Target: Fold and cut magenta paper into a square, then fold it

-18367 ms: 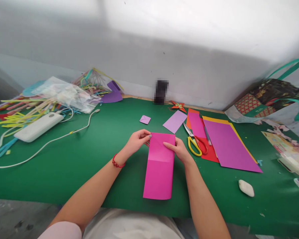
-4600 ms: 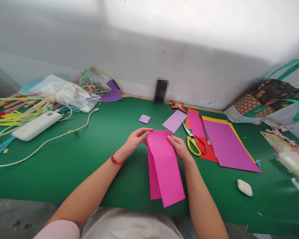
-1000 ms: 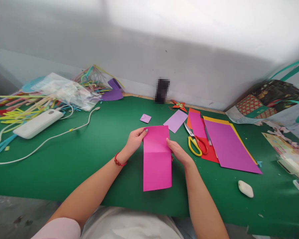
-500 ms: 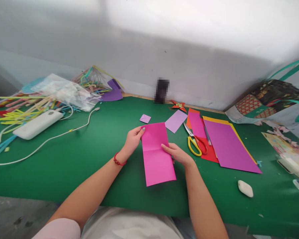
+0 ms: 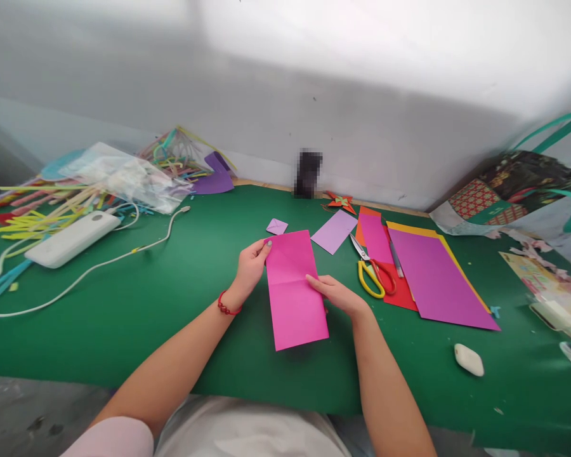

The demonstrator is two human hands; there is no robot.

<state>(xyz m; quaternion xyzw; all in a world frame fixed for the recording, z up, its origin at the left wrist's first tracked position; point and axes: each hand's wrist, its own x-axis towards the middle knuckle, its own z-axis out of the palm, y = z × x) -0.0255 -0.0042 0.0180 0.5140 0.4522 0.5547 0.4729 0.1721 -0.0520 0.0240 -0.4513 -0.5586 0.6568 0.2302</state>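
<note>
A bright pink sheet of paper (image 5: 295, 311) is held up over the green table, with a crease running across its middle. My left hand (image 5: 251, 268) pinches its upper left corner, thumb on the front. On the right edge, near the crease, my right hand (image 5: 335, 293) grips it with the thumb in front and the other fingers mostly hidden behind. Past the sheet's top lie a small folded lilac paper (image 5: 276, 226) and a flat lilac rectangle (image 5: 334, 231). To the right of my right hand rest scissors (image 5: 372, 279) with yellow and red handles.
Purple sheets (image 5: 438, 273) lie at right over yellow ones, beside a pen (image 5: 396, 259). A white case (image 5: 469, 360) sits nearer. At left are a white power bank (image 5: 73, 238) with its cable and a heap of colourful strips (image 5: 52, 200). A patterned bag (image 5: 495, 193) leans on the wall.
The pink paper has shifted slightly left and up, and my left hand has moved a little left with it. Both hands keep their hold. The things on the table stay in place.
</note>
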